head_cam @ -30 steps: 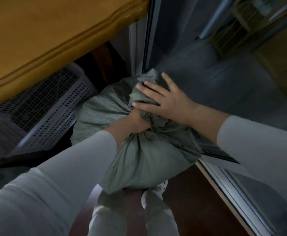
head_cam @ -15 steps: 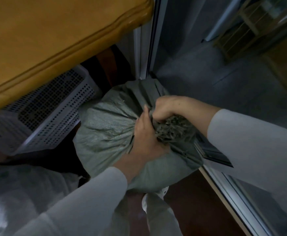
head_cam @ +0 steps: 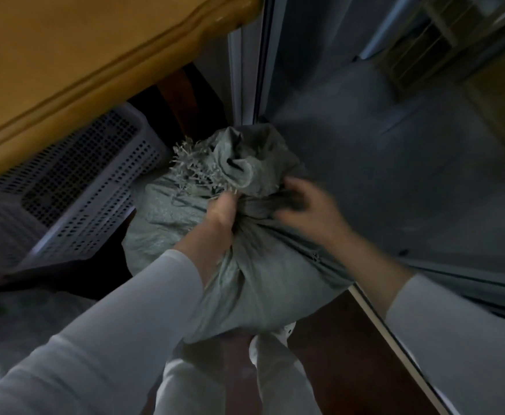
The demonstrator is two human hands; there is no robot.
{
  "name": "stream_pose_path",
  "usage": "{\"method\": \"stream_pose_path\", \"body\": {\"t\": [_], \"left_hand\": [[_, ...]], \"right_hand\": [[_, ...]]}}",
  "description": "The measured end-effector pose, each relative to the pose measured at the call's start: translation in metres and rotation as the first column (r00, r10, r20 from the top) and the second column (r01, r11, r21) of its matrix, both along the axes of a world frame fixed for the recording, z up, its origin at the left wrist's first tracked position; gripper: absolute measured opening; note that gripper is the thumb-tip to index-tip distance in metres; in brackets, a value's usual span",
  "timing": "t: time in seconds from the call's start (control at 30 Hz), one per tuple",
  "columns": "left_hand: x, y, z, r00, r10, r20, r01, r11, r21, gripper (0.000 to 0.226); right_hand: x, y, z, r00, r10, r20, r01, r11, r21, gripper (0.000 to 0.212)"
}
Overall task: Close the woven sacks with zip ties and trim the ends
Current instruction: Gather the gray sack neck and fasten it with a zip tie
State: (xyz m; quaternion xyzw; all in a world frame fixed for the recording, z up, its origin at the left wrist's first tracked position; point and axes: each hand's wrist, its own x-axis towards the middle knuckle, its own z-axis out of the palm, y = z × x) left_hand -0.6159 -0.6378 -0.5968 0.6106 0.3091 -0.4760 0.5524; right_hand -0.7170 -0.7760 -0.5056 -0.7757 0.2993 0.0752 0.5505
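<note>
A full grey-green woven sack (head_cam: pixel 257 283) stands on the floor in front of my legs. Its mouth is gathered into a twisted neck, and the loose top with frayed threads (head_cam: pixel 236 163) flops up and to the left. My left hand (head_cam: pixel 219 218) is clenched around the neck from the near side. My right hand (head_cam: pixel 311 211) is blurred on the right side of the neck, fingers curled against the fabric; whether it grips is unclear. No zip tie or cutter shows in this view.
A yellow wooden table edge (head_cam: pixel 101 64) overhangs the upper left. Under it sits a white perforated plastic basket (head_cam: pixel 74 187), close to the sack's left. A sliding door track (head_cam: pixel 395 339) runs along the right, with grey floor beyond.
The loose top of the sack has sprung up and opened out to the left. My right hand has slid from on top of the bunched mouth down to the right side of the neck.
</note>
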Motion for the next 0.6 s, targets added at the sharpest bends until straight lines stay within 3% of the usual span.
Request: {"method": "stream_pose_path", "body": {"t": [0.07,0.13,0.2,0.3,0.37,0.43,0.5,0.57,0.6], "left_hand": [[-0.003,-0.004,0.029,1.000,0.018,0.025,-0.017,1.000,-0.014,0.088],[-0.007,-0.005,0.048,0.995,0.092,0.044,-0.089,0.995,-0.054,0.088],[-0.013,-0.001,0.068,0.989,0.132,0.069,-0.120,0.981,-0.155,0.075],[-0.018,0.015,0.097,0.993,0.112,0.045,-0.094,0.950,-0.298,0.034],[-0.017,0.026,0.095,0.997,0.075,-0.006,-0.073,0.937,-0.340,0.036],[-0.015,0.023,0.091,0.998,0.037,-0.041,-0.048,0.951,-0.305,0.042],[-0.010,0.016,0.089,0.998,-0.004,-0.055,-0.012,0.957,-0.290,0.042],[-0.006,0.013,0.085,0.999,-0.021,-0.049,0.007,0.962,-0.274,0.042],[-0.005,0.015,0.082,0.998,-0.047,-0.046,0.033,0.960,-0.278,0.043]], "right_hand": [[-0.012,0.022,-0.017,0.980,0.189,-0.068,-0.188,0.982,0.015,0.082],[-0.009,0.035,-0.027,0.987,0.153,-0.056,-0.161,0.969,-0.185,0.070],[-0.006,0.038,-0.027,1.000,0.022,0.021,-0.016,0.964,-0.265,0.057],[-0.006,0.045,-0.024,0.996,0.015,0.091,-0.009,0.998,-0.064,0.028],[-0.005,0.053,-0.027,0.997,0.064,0.048,-0.066,0.997,0.047,0.028],[-0.006,0.056,-0.022,0.997,0.026,0.067,-0.028,0.999,0.036,0.033],[-0.012,0.052,-0.005,0.961,0.020,0.276,0.021,0.989,-0.146,0.036],[-0.012,0.040,0.011,0.844,0.314,0.435,-0.067,0.866,-0.496,0.037],[-0.008,0.031,0.014,0.748,0.526,0.404,-0.160,0.734,-0.659,0.041]]}}
